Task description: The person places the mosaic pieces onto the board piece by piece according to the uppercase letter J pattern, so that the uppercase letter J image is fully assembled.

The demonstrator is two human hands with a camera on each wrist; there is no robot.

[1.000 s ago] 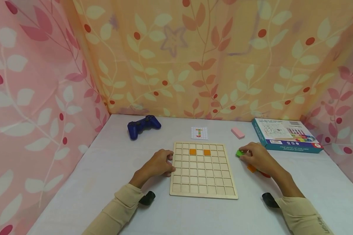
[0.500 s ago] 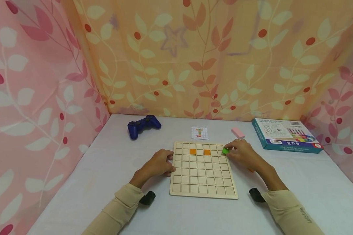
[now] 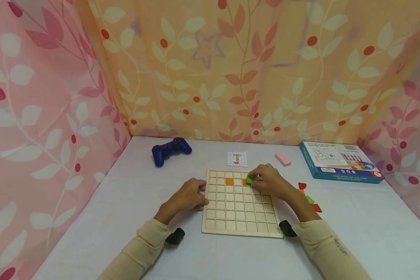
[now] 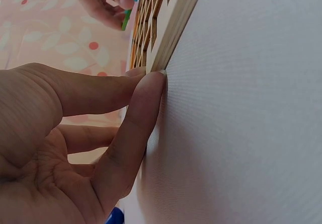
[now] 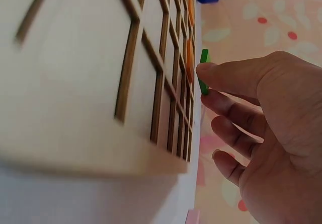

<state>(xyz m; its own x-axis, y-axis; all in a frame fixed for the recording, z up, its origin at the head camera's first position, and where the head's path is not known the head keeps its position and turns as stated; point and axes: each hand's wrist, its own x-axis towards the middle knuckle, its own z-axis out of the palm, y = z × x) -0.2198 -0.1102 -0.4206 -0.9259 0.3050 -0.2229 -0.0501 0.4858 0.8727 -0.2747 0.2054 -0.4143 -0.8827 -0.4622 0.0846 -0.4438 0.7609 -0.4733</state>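
Observation:
A wooden grid board [image 3: 241, 216] lies flat on the white table in the head view. Two orange square tiles [image 3: 229, 181] sit in its far rows, one partly covered now. My right hand [image 3: 271, 182] pinches a green tile [image 3: 250, 180] between thumb and fingertips, over the board beside the right orange tile. The right wrist view shows this green tile [image 5: 205, 57] on edge, just off the board's surface. At the board's left edge, my left hand [image 3: 188, 195] holds the rim; the left wrist view has thumb and finger meeting at the board's edge [image 4: 173, 32].
Several loose red, orange and green pieces [image 3: 309, 200] lie right of the board. Behind it are a printed pattern card [image 3: 237, 159] and a pink block [image 3: 282, 158]. A blue game controller [image 3: 171, 151] is at back left, a flat game box [image 3: 341, 161] at back right.
My right hand has carried the green tile leftward from the loose pieces, over the board's right edge, to the right orange tile. The left hand and board have stayed in place.

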